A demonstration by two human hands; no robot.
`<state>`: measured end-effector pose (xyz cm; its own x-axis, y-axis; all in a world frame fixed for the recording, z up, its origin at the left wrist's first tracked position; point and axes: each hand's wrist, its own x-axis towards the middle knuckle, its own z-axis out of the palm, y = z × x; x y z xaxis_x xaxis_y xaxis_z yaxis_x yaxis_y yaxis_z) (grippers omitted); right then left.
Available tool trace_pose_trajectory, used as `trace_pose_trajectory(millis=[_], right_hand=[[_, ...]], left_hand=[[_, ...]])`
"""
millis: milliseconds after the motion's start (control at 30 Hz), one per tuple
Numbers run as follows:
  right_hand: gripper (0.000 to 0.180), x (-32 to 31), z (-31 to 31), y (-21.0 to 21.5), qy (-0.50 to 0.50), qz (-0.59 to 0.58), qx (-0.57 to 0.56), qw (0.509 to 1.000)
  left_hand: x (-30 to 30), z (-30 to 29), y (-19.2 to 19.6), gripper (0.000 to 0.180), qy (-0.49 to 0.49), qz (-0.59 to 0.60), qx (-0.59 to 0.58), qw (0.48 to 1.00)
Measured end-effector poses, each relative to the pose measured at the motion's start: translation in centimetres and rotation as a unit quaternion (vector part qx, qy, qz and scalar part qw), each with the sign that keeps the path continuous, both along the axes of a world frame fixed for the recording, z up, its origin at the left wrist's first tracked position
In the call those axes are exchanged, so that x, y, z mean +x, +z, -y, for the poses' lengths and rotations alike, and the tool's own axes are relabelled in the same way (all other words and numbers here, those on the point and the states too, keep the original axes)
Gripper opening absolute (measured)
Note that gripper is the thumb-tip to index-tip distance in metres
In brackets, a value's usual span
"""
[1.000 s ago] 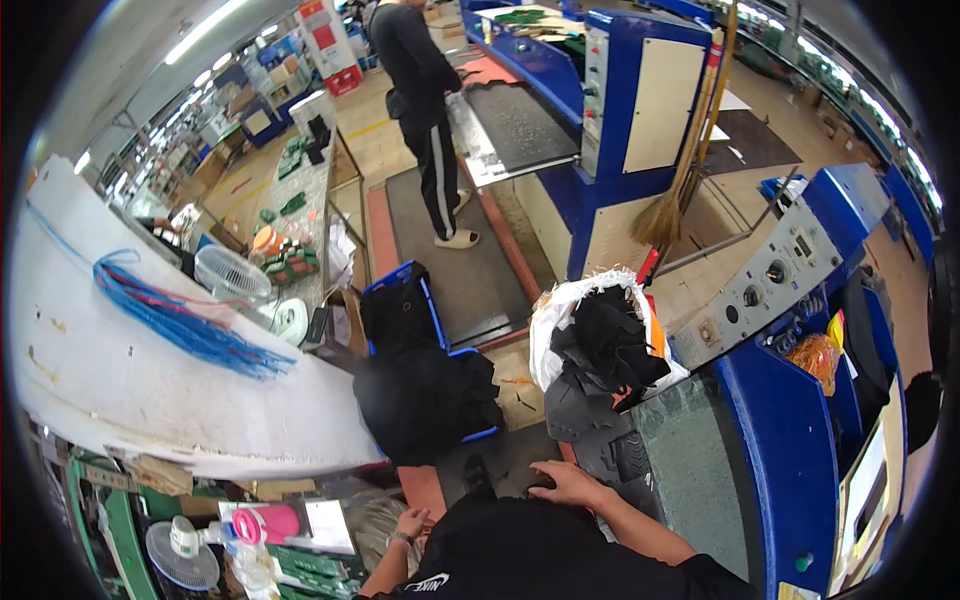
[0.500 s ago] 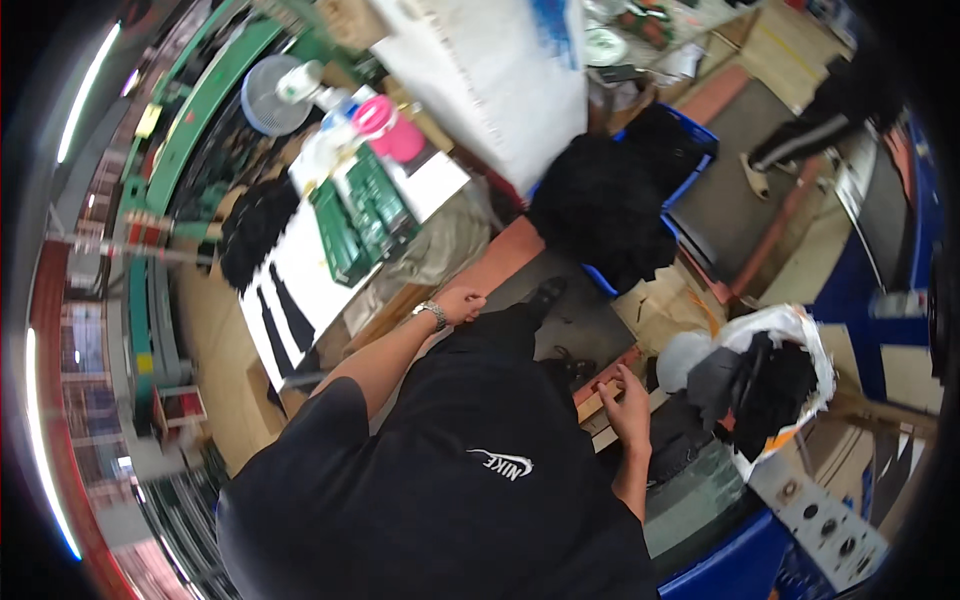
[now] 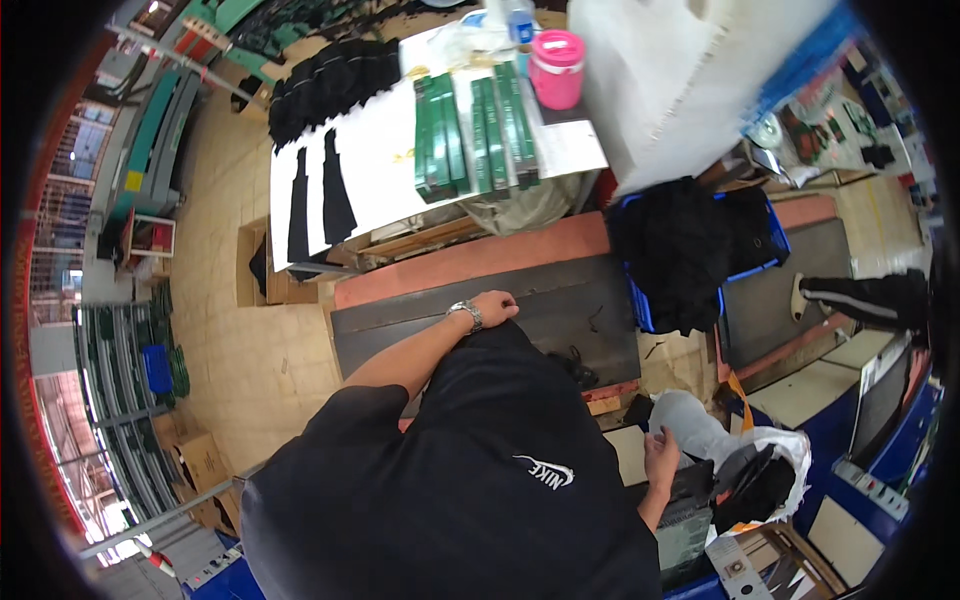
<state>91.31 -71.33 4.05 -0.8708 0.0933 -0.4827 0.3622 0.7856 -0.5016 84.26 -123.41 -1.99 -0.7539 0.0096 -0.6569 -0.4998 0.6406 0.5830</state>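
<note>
My left hand (image 3: 495, 308), with a metal watch (image 3: 465, 315) on its wrist, is in front of my body above the dark floor mat (image 3: 560, 300). Its fingers curl inward, and nothing shows in them. Lower right, my right hand (image 3: 660, 458) hangs at my side with fingers loosely bent and apart, holding nothing visible. Close by is a pale grey rounded bundle (image 3: 688, 420); whether the hand touches it I cannot tell. Beside that, a white sack (image 3: 797, 470) contains dark cloth pieces (image 3: 765, 485).
Ahead, a white table (image 3: 385, 150) bears green boxes (image 3: 437, 135), black cloth strips (image 3: 337, 190), a black cloth pile (image 3: 330, 85) and a pink jug (image 3: 556, 70). A blue crate (image 3: 640, 295) heaped with black fabric (image 3: 680, 250) stands right. Beyond it is another person's leg (image 3: 865, 297).
My view has swung left, so the table and crate appear farther right. My left hand sits higher in view; my right hand appears lower and farther right, beside the grey bundle.
</note>
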Motion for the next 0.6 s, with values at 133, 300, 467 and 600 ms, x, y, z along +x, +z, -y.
trace_pose_trajectory(millis=[133, 300, 467, 600], right_hand=[[0.044, 1.1, 4.6, 0.3, 0.012, 0.021, 0.01, 1.0], [0.037, 3.9, 16.7, 2.8, 0.088, 0.104, -0.05, 0.989], [0.043, 4.7, 20.8, 1.9, 0.113, 0.133, -0.06, 0.983], [0.048, 2.0, 17.8, -1.6, 0.091, 0.126, -0.102, 0.983]], left_hand=[[3.9, 6.0, -1.3, 0.037, 0.032, -0.014, 0.032, 0.999], [8.8, 15.4, -3.2, 0.034, 0.168, 0.043, 0.059, 0.983], [11.5, 23.0, -4.5, 0.033, 0.324, 0.034, 0.077, 0.942], [17.2, 24.1, -5.1, 0.033, 0.431, 0.033, 0.081, 0.898]])
